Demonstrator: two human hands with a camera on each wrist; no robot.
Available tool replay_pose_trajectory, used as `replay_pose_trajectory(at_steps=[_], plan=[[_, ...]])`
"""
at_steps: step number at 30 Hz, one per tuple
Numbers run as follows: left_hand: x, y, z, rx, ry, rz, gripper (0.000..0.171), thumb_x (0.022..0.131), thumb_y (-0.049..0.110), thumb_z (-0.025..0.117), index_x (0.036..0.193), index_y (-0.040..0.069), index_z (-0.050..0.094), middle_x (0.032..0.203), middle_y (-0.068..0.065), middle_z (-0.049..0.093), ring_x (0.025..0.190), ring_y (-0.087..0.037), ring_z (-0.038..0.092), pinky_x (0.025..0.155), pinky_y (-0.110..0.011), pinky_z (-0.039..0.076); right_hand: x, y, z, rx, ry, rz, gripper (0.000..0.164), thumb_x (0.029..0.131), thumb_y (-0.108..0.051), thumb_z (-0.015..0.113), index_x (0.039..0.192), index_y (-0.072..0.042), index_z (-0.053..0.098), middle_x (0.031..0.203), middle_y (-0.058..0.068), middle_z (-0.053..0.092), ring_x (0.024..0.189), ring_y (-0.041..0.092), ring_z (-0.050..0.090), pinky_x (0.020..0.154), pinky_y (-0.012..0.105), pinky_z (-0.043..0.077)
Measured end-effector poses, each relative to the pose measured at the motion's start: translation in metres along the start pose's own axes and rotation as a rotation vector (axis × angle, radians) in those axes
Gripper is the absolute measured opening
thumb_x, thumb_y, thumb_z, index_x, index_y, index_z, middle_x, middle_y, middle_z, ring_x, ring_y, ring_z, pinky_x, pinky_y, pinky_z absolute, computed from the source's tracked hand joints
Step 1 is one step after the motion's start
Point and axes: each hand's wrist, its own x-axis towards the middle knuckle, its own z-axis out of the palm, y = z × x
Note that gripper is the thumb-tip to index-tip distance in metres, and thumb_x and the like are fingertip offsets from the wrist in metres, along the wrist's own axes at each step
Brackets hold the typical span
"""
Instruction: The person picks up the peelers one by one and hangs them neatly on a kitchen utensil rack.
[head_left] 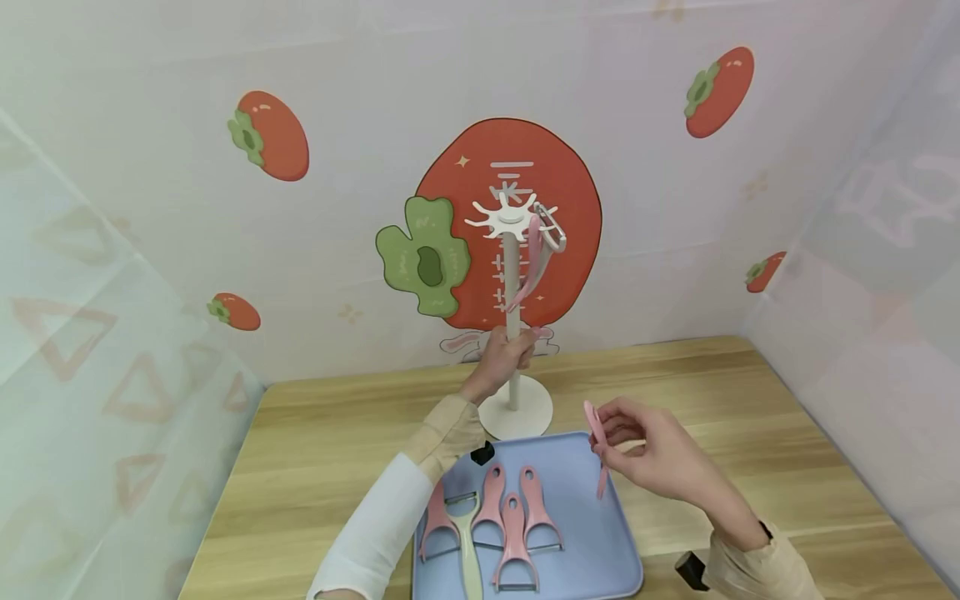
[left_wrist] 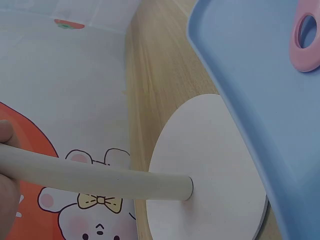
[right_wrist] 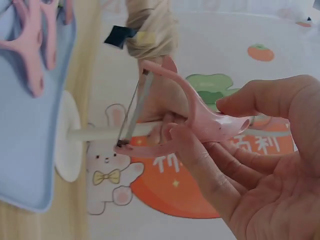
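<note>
My left hand (head_left: 501, 363) grips the pole (head_left: 513, 287) of a white stand, its fingers wrapped round it above the round base (head_left: 536, 408). In the left wrist view only a bit of that hand shows, at the left edge. A pink Y-shaped peeler (right_wrist: 207, 120) is pinched between the thumb and fingers of my right hand (head_left: 656, 454), over the right rim of the blue tray (head_left: 600, 533). Its blade points away from the palm. From the hooked top (head_left: 504, 218) of the stand hang a pink peeler (head_left: 533, 254) and what looks like a pale one (head_left: 557, 237), overlapping.
Several pink peelers, one (head_left: 514, 529) near the middle, and a pale green peeler (head_left: 468, 550) lie in the tray. The tray sits just in front of the stand's base on a wooden table (head_left: 322, 467). A printed cloth backdrop (head_left: 360, 108) rises behind.
</note>
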Motion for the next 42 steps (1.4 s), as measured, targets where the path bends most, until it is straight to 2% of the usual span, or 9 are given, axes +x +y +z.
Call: replay_pose_trajectory(at_steps=[4,8,12,16,21,25,29,35,42], plan=[[0.004,0.001,0.002,0.01,0.001,0.0,0.051,0.107,0.016,0.051,0.062,-0.002,0.037,0.053,0.002,0.031,0.046,-0.014,0.027,0.047,-0.028,0.025,0.008,-0.008,-0.003,0.043,0.077,-0.067,0.04,0.087,0.004,0.075,0.125,-0.002,0.065,0.106,0.01,0.073,0.098,0.022,0.074,0.077,0.028,0.061],[0.005,0.001,0.006,0.002,-0.016,-0.009,0.053,0.106,0.022,0.053,0.062,-0.002,0.037,0.054,0.003,0.032,0.047,-0.013,0.027,0.048,-0.028,0.025,0.013,-0.016,-0.004,0.06,0.182,-0.143,0.042,0.086,0.005,0.076,0.126,0.0,0.066,0.109,0.014,0.072,0.098,0.024,0.075,0.077,0.029,0.061],[0.006,0.0,0.008,-0.006,-0.023,-0.015,0.051,0.107,0.021,0.052,0.062,0.001,0.038,0.054,0.003,0.031,0.047,-0.013,0.027,0.049,-0.028,0.025,0.019,-0.024,-0.008,0.063,0.284,-0.247,0.043,0.084,0.005,0.078,0.126,0.001,0.069,0.105,0.016,0.075,0.092,0.02,0.076,0.073,0.029,0.061],[0.006,0.0,0.009,0.008,-0.009,-0.013,0.049,0.107,0.015,0.05,0.062,0.001,0.038,0.053,0.003,0.032,0.047,-0.013,0.027,0.048,-0.028,0.025,0.028,-0.032,-0.016,0.033,0.334,-0.339,0.043,0.083,0.005,0.079,0.125,0.001,0.071,0.101,0.016,0.078,0.09,0.014,0.077,0.072,0.026,0.061],[0.005,0.002,0.008,0.019,-0.007,-0.01,0.048,0.107,0.012,0.048,0.063,-0.003,0.037,0.053,0.003,0.031,0.046,-0.014,0.027,0.048,-0.028,0.025,0.044,-0.037,-0.031,0.016,0.352,-0.398,0.041,0.083,0.007,0.079,0.123,0.001,0.072,0.103,0.017,0.078,0.096,0.006,0.074,0.074,0.021,0.059],[0.005,0.002,0.006,0.024,-0.01,-0.016,0.053,0.107,0.021,0.051,0.064,-0.006,0.036,0.053,0.003,0.031,0.046,-0.014,0.027,0.048,-0.028,0.025,0.057,-0.04,-0.041,0.069,0.358,-0.407,0.041,0.084,0.008,0.078,0.124,0.003,0.071,0.106,0.022,0.076,0.097,0.01,0.075,0.075,0.021,0.059],[0.005,0.002,0.003,0.019,-0.004,-0.015,0.056,0.106,0.024,0.054,0.064,-0.007,0.035,0.053,0.003,0.031,0.047,-0.014,0.026,0.048,-0.028,0.024,0.072,-0.042,-0.049,0.166,0.342,-0.408,0.04,0.085,0.009,0.075,0.125,0.008,0.069,0.108,0.018,0.076,0.097,0.015,0.075,0.078,0.024,0.06],[0.003,0.002,0.003,0.025,0.009,-0.016,0.053,0.107,0.02,0.052,0.063,-0.005,0.036,0.052,0.004,0.031,0.047,-0.014,0.025,0.048,-0.028,0.024,0.088,-0.044,-0.057,0.302,0.322,-0.412,0.038,0.087,0.011,0.072,0.125,0.011,0.067,0.109,0.015,0.076,0.098,0.019,0.074,0.081,0.028,0.059],[0.0,0.003,0.002,0.051,0.019,-0.016,0.052,0.107,0.019,0.052,0.063,-0.005,0.037,0.053,0.003,0.033,0.047,-0.015,0.028,0.049,-0.029,0.026,0.095,-0.048,-0.061,0.351,0.314,-0.417,0.04,0.086,0.012,0.072,0.126,0.013,0.065,0.111,0.017,0.075,0.101,0.022,0.073,0.083,0.029,0.059]])
